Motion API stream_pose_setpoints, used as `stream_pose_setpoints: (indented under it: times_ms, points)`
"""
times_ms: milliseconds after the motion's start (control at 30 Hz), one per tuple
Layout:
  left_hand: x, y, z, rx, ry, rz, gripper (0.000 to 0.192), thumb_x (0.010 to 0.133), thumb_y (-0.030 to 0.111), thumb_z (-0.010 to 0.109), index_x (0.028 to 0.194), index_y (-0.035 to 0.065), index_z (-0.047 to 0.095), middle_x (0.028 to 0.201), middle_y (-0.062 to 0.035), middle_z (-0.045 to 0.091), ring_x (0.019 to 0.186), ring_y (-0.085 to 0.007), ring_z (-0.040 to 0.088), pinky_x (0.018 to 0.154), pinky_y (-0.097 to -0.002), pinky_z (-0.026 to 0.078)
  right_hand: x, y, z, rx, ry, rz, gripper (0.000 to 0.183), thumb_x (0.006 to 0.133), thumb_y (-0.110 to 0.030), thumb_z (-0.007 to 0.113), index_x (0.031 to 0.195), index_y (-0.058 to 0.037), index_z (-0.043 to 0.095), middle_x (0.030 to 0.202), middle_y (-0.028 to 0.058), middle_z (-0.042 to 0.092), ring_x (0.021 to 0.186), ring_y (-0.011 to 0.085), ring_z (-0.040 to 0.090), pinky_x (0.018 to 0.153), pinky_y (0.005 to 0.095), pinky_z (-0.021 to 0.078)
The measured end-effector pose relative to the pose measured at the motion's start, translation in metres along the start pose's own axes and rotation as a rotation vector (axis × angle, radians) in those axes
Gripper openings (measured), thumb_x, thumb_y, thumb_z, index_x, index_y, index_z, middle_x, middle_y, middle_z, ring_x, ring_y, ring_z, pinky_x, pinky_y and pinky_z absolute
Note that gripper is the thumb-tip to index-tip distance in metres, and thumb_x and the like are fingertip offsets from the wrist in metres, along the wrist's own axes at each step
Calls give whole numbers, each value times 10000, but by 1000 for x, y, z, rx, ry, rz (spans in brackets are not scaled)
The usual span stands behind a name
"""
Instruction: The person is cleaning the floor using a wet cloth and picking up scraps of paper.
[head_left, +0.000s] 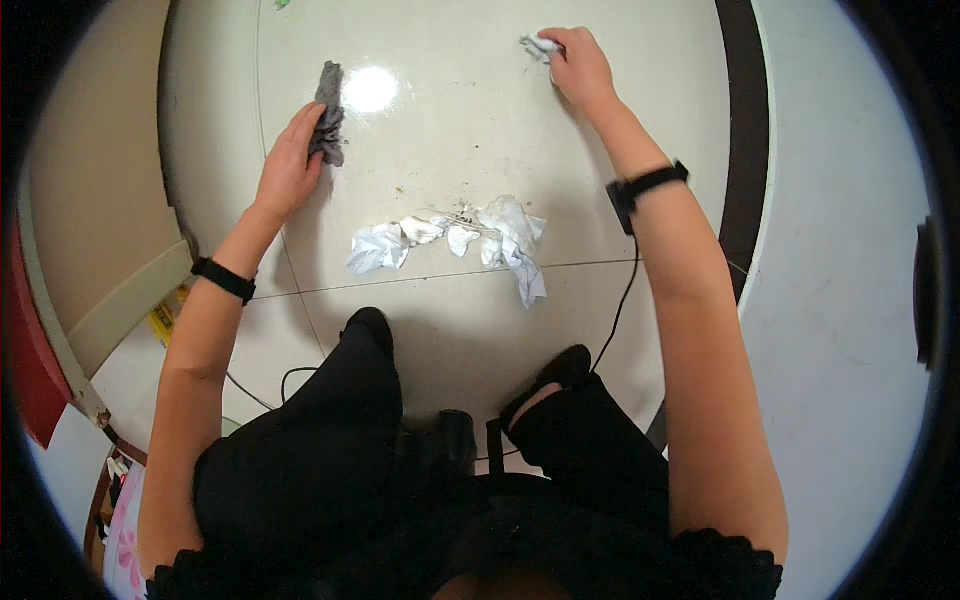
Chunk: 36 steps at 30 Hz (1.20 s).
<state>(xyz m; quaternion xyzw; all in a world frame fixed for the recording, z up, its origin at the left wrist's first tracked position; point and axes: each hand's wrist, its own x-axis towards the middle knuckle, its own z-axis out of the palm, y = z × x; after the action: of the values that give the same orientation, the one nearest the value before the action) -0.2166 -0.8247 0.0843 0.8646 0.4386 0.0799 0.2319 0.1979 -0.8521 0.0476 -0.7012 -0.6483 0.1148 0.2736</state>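
On the pale tiled floor (450, 165), my left hand (289, 161) grips a dark grey cloth (328, 112), which lies long and bunched against the tile. Further off to the right, my right hand (583, 71) pinches a crumpled piece of white paper or tissue (538, 46). Between my hands and my feet lies a loose row of crumpled white paper (379, 246), with a larger creased piece (517, 232) at its right end. Dark crumbs and bits of dirt (463, 214) are scattered just beyond that row.
My shoes (371, 326) stand just behind the paper. Black cables (621, 300) run down from my right wristband and across the floor on the left. A beige panel (105, 150) borders the left side; a dark skirting strip (746, 112) and white wall (832, 225) bound the right.
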Motion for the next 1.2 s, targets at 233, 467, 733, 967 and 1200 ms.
stream_pose_setpoints:
  times_ms: [233, 467, 733, 967, 1200]
  points:
    - [8, 13, 6, -60, -69, 109, 632, 716, -85, 552, 1310, 102, 448, 1372, -120, 438, 1143, -344, 488, 992, -396, 408, -87, -111, 46, 202, -356, -255, 286, 760, 34, 489, 958, -87, 656, 956, 118, 593, 912, 314, 566, 825, 404, 467]
    - [-11, 17, -18, -168, 70, 213, 530, 706, -107, 526, 1196, 94, 560, 1204, -104, 581, 1067, -315, 543, 953, -375, 432, -130, -113, -42, 423, -248, 147, 337, 713, 67, 507, 974, -90, 651, 918, 94, 581, 851, 248, 562, 770, 333, 466]
    - [-91, -28, -66, -290, 313, -134, 436, 774, -30, 556, 1192, 88, 582, 1124, -98, 621, 1018, -235, 590, 886, -305, 453, -191, -29, -117, -541, -246, 198, 372, 811, -72, 592, 1180, -120, 593, 1105, 163, 564, 945, 317, 574, 842, 402, 482]
    - [-178, -33, -57, -339, 345, -222, 427, 792, 2, 567, 1205, 107, 599, 1088, -84, 645, 959, -150, 601, 840, -266, 465, -233, -193, -39, -217, -159, 197, 513, 816, -320, 652, 1258, -91, 523, 1163, 177, 529, 1049, 331, 535, 864, 418, 475]
    - [-214, -24, -34, -425, 338, -188, 428, 765, 7, 569, 1185, 85, 604, 1095, -103, 647, 969, -165, 610, 866, -270, 466, -267, -178, 49, -308, 118, 295, 366, 813, -89, 618, 1173, -51, 564, 1088, 157, 548, 995, 328, 534, 828, 403, 473]
